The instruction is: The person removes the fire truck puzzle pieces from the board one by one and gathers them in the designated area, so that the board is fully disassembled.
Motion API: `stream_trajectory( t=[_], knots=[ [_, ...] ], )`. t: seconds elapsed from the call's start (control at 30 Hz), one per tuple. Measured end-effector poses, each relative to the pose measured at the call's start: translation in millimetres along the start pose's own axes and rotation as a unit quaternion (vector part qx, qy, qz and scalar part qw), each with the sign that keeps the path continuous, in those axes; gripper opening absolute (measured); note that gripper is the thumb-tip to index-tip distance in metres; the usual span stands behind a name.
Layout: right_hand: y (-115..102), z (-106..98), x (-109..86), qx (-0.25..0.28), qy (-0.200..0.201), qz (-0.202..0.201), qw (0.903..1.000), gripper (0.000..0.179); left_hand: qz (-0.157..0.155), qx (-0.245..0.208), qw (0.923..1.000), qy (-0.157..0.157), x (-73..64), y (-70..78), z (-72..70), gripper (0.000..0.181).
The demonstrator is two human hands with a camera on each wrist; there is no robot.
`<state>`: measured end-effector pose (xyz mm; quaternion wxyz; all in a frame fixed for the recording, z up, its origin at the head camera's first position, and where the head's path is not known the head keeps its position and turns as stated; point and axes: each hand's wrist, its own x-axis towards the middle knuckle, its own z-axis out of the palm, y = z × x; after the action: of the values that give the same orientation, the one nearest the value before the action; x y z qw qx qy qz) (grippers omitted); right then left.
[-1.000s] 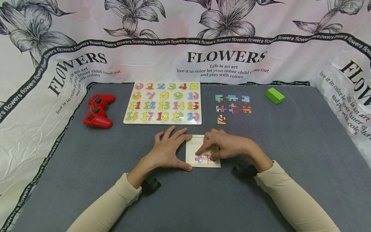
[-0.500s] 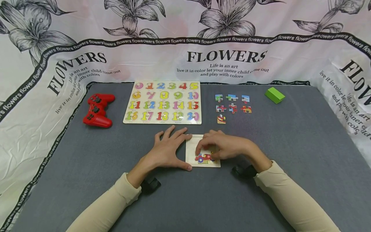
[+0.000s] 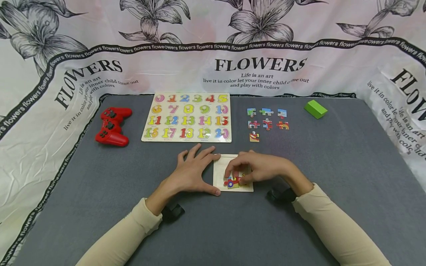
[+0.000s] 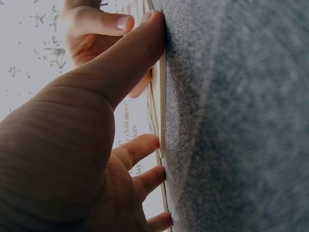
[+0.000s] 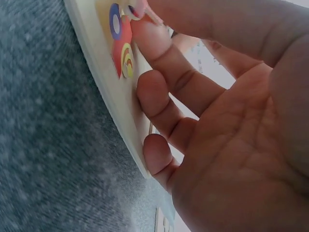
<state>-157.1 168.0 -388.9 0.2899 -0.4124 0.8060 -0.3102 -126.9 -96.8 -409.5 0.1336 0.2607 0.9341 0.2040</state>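
A small pale wooden puzzle tray [image 3: 218, 170] lies before me, with colourful pieces at its near right, one showing a red car with a blue wheel [image 3: 230, 183]. My left hand [image 3: 191, 175] is spread beside it, thumb at the near left corner and index fingertip at the far left corner. Over the tray, my right hand [image 3: 261, 166] pinches a small puzzle piece [image 5: 140, 8] between thumb and index finger, close above the laid pieces. Its other fingers bend loosely along the tray in the right wrist view, and the hand hides the tray's right side.
Several loose puzzle pieces [image 3: 267, 124] lie in rows beyond the tray, to the right. A number board [image 3: 186, 118] sits at the back, a red game controller [image 3: 114, 127] to its left. Far right is a green block [image 3: 315, 109] on the grey tabletop [image 3: 213, 229].
My right index finger has drawn back and bent, and the fingers have lifted slightly with a piece between them. More of the red car picture shows. The left hand stays put.
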Motion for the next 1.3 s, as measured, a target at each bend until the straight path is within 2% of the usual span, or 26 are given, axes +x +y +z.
stream_trajectory(
  t=[0.2,0.37,0.5,0.6,0.77,0.93,1.1,1.3],
  knots=[
    [2,2,3.4,0.031,0.002,-0.029,0.9991,0.033,-0.001,0.001,1.0,0.001,0.7,0.5,-0.9,0.104],
    [2,2,5.0,0.059,0.002,-0.033,0.9977,0.031,0.0,0.002,1.0,0.003,0.5,0.8,-1.4,0.104],
    [3,1,5.4,0.109,0.0,-0.04,0.9933,0.028,-0.001,0.005,1.0,0.002,-0.1,1.0,-1.8,0.103],
    [4,0,4.5,0.126,0.009,-0.039,0.9913,0.025,-0.002,0.005,1.0,0.001,-0.1,1.1,-1.7,0.103],
    [6,-6,1.2,0.097,0.042,-0.028,0.994,0.024,-0.005,0.004,1.0,-0.001,0.4,1.4,-1.0,0.104],
    [9,-12,-4.3,0.092,0.069,-0.025,0.993,0.024,-0.007,0.005,1.0,-0.002,0.1,1.4,0.0,0.104],
    [15,-20,-12.1,0.095,0.103,-0.013,0.99,0.026,-0.005,0.005,1.0,-0.001,-0.6,1.1,1.5,0.104],
    [25,-38,-29.5,0.087,0.166,0.021,0.9822,0.027,-0.003,0.001,1.0,-0.001,-1.2,0.3,2.4,0.104]
  ],
)
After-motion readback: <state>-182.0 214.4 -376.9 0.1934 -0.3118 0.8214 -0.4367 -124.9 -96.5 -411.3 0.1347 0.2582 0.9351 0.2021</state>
